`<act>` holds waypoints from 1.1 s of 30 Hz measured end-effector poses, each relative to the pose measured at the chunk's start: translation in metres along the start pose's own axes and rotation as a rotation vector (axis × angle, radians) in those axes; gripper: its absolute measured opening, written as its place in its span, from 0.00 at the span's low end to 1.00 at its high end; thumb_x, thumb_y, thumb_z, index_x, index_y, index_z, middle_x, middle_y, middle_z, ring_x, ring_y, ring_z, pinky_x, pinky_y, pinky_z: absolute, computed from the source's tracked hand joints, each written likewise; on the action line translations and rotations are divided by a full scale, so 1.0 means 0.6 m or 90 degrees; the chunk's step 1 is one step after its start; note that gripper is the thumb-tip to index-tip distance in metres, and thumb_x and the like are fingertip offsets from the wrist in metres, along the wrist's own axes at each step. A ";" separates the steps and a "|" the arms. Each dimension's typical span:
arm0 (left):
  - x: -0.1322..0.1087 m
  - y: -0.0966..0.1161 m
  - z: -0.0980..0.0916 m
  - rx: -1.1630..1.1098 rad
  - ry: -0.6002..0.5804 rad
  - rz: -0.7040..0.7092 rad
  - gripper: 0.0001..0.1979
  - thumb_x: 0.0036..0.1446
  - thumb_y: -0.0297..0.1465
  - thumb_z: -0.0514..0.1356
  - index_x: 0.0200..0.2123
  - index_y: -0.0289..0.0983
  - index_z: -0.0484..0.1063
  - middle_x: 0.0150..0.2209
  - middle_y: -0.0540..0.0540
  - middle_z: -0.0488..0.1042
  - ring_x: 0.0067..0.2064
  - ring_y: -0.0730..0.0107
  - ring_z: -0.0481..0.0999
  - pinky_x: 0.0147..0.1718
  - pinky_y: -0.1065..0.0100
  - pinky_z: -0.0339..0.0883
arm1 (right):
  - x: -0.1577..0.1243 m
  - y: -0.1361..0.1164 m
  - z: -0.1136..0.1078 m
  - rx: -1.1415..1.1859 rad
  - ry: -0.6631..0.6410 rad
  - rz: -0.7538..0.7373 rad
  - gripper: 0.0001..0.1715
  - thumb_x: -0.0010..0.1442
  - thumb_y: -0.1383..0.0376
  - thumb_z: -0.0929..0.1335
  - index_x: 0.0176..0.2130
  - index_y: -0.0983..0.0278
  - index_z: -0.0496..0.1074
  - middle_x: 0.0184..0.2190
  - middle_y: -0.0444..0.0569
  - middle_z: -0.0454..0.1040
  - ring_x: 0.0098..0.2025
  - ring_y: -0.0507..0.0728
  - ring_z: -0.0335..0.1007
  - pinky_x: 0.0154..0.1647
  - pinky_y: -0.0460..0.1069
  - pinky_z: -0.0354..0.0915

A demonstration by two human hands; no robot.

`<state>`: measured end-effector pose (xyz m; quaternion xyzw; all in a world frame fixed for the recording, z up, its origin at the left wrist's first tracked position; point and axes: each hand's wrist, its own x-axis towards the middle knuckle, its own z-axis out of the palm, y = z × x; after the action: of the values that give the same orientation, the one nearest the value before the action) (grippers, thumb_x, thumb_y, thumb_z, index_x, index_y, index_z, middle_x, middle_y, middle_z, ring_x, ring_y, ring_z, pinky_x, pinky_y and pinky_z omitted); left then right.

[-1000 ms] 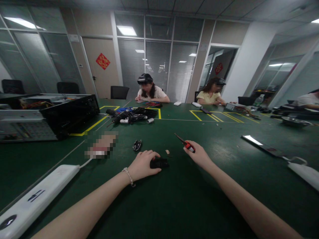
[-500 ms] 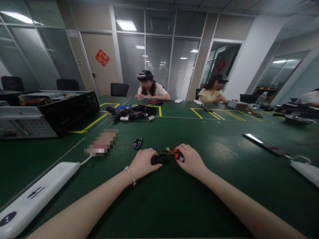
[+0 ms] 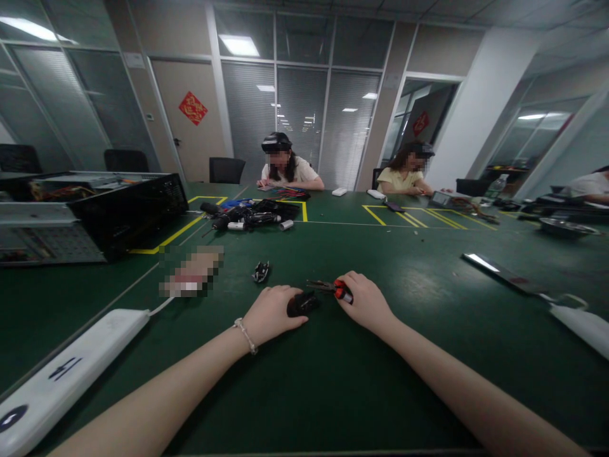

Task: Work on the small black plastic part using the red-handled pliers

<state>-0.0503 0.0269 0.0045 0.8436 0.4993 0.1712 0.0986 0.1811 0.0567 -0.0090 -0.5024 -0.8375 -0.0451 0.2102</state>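
Observation:
Low over the green table, my left hand [image 3: 273,310] is closed around a small black plastic part [image 3: 303,304], its fingers and thumb on the part's left side. My right hand [image 3: 362,296] grips pliers [image 3: 340,291] by their red and black handles. The long, thin jaws point left and lie just above and beyond the black part, seemingly apart from it. Beyond my left hand, a small black and silver piece [image 3: 261,271] lies on the table. The black part's exact kind is too dark to make out.
An open computer case [image 3: 128,216] stands at the left. A heap of cables and parts [image 3: 257,214] lies ahead. White power banks [image 3: 71,374] with phones flank my arms; a phone [image 3: 499,273] lies right. Two people wearing headsets sit across the table [image 3: 404,381].
The plier jaws have lifted slightly away from the black part. My left hand keeps its hold, and the view has shifted a little.

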 end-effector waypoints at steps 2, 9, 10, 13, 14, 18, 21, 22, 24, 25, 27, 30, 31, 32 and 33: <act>0.000 0.002 0.000 -0.011 0.001 -0.012 0.24 0.46 0.45 0.58 0.45 0.40 0.66 0.38 0.47 0.71 0.38 0.63 0.70 0.34 0.67 0.61 | 0.000 -0.001 -0.001 0.001 0.001 -0.007 0.15 0.50 0.64 0.64 0.41 0.63 0.64 0.38 0.51 0.66 0.39 0.58 0.62 0.39 0.52 0.59; 0.002 0.005 0.005 -0.015 0.015 -0.086 0.19 0.44 0.48 0.58 0.32 0.38 0.68 0.28 0.51 0.70 0.29 0.68 0.70 0.24 0.70 0.58 | -0.001 -0.008 0.002 -0.004 -0.014 -0.022 0.15 0.50 0.65 0.64 0.40 0.63 0.64 0.37 0.50 0.66 0.39 0.57 0.62 0.38 0.51 0.58; 0.002 0.006 0.005 -0.014 0.022 -0.089 0.19 0.44 0.48 0.58 0.31 0.38 0.68 0.27 0.51 0.70 0.29 0.68 0.70 0.24 0.70 0.58 | -0.001 -0.008 0.003 -0.010 -0.015 -0.021 0.15 0.50 0.65 0.64 0.40 0.63 0.64 0.37 0.50 0.66 0.38 0.57 0.62 0.38 0.51 0.58; 0.000 0.011 0.003 -0.009 0.032 -0.092 0.21 0.43 0.50 0.58 0.31 0.38 0.68 0.28 0.50 0.70 0.29 0.68 0.70 0.25 0.70 0.58 | -0.001 -0.007 0.004 -0.025 -0.012 -0.022 0.15 0.50 0.65 0.64 0.40 0.63 0.64 0.37 0.50 0.66 0.38 0.57 0.62 0.38 0.51 0.58; -0.001 0.013 0.001 -0.001 0.031 -0.092 0.22 0.43 0.50 0.58 0.32 0.38 0.67 0.28 0.50 0.69 0.29 0.67 0.70 0.25 0.69 0.59 | -0.002 -0.007 0.003 -0.030 -0.009 -0.024 0.15 0.50 0.65 0.64 0.40 0.63 0.64 0.37 0.50 0.66 0.38 0.57 0.62 0.38 0.51 0.58; -0.005 0.014 -0.004 0.014 0.020 -0.101 0.21 0.42 0.49 0.59 0.33 0.38 0.67 0.31 0.49 0.69 0.30 0.66 0.70 0.27 0.68 0.59 | -0.003 -0.011 -0.002 -0.042 0.009 -0.046 0.15 0.49 0.65 0.64 0.40 0.63 0.64 0.37 0.50 0.66 0.39 0.57 0.61 0.41 0.52 0.57; -0.005 0.013 -0.002 0.007 0.019 -0.103 0.17 0.44 0.45 0.59 0.33 0.38 0.67 0.31 0.50 0.69 0.31 0.67 0.70 0.27 0.69 0.60 | -0.004 -0.017 -0.002 -0.041 0.018 -0.068 0.15 0.49 0.65 0.65 0.40 0.63 0.64 0.37 0.50 0.65 0.40 0.57 0.60 0.43 0.53 0.56; -0.004 0.013 0.000 0.006 0.021 -0.104 0.16 0.44 0.44 0.60 0.33 0.39 0.67 0.31 0.50 0.69 0.31 0.67 0.70 0.27 0.69 0.59 | -0.005 -0.018 -0.001 -0.040 0.018 -0.072 0.15 0.49 0.65 0.65 0.40 0.64 0.64 0.37 0.50 0.65 0.40 0.57 0.60 0.43 0.52 0.56; -0.003 0.013 0.004 0.002 0.025 -0.110 0.16 0.44 0.43 0.60 0.32 0.38 0.67 0.31 0.50 0.70 0.31 0.67 0.70 0.28 0.69 0.60 | -0.005 -0.022 0.001 -0.040 0.012 -0.074 0.15 0.49 0.66 0.65 0.40 0.64 0.64 0.36 0.50 0.65 0.39 0.57 0.60 0.41 0.51 0.57; -0.002 0.013 0.007 -0.002 0.028 -0.113 0.16 0.43 0.43 0.61 0.32 0.38 0.67 0.31 0.50 0.70 0.32 0.67 0.71 0.29 0.69 0.60 | -0.005 -0.023 0.003 -0.042 0.007 -0.072 0.15 0.49 0.66 0.64 0.40 0.64 0.64 0.36 0.51 0.65 0.38 0.57 0.60 0.39 0.51 0.57; 0.000 0.012 0.012 -0.010 0.036 -0.115 0.17 0.42 0.44 0.61 0.32 0.38 0.67 0.32 0.50 0.70 0.33 0.66 0.71 0.30 0.68 0.60 | -0.005 -0.024 0.005 -0.048 -0.004 -0.067 0.14 0.49 0.66 0.64 0.39 0.64 0.64 0.35 0.51 0.65 0.37 0.57 0.60 0.37 0.51 0.57; 0.003 0.007 0.017 -0.023 0.052 -0.103 0.18 0.42 0.45 0.61 0.32 0.38 0.67 0.33 0.50 0.70 0.34 0.65 0.71 0.31 0.67 0.60 | -0.005 -0.025 0.006 -0.050 -0.015 -0.065 0.14 0.48 0.65 0.64 0.39 0.64 0.64 0.35 0.51 0.65 0.37 0.57 0.60 0.37 0.50 0.57; 0.003 0.005 0.018 -0.026 0.057 -0.097 0.18 0.42 0.45 0.61 0.31 0.38 0.67 0.34 0.50 0.70 0.34 0.65 0.71 0.31 0.67 0.60 | -0.004 -0.024 0.006 -0.051 -0.018 -0.064 0.15 0.48 0.65 0.64 0.39 0.64 0.64 0.35 0.50 0.65 0.37 0.57 0.60 0.37 0.50 0.56; 0.004 0.003 0.019 -0.028 0.061 -0.092 0.18 0.42 0.46 0.61 0.31 0.38 0.67 0.34 0.50 0.69 0.34 0.65 0.71 0.31 0.67 0.60 | -0.004 -0.024 0.006 -0.052 -0.020 -0.064 0.15 0.48 0.65 0.65 0.39 0.64 0.64 0.36 0.50 0.65 0.37 0.57 0.60 0.37 0.50 0.56; 0.004 0.001 0.020 -0.028 0.063 -0.090 0.19 0.42 0.46 0.61 0.31 0.38 0.67 0.34 0.50 0.69 0.34 0.66 0.70 0.31 0.67 0.60 | -0.004 -0.024 0.006 -0.053 -0.022 -0.064 0.15 0.48 0.65 0.65 0.39 0.64 0.64 0.36 0.50 0.65 0.37 0.57 0.60 0.37 0.50 0.56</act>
<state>-0.0440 0.0286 -0.0058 0.7946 0.5578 0.2161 0.1042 0.1686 0.0485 -0.0110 -0.4690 -0.8624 -0.0817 0.1719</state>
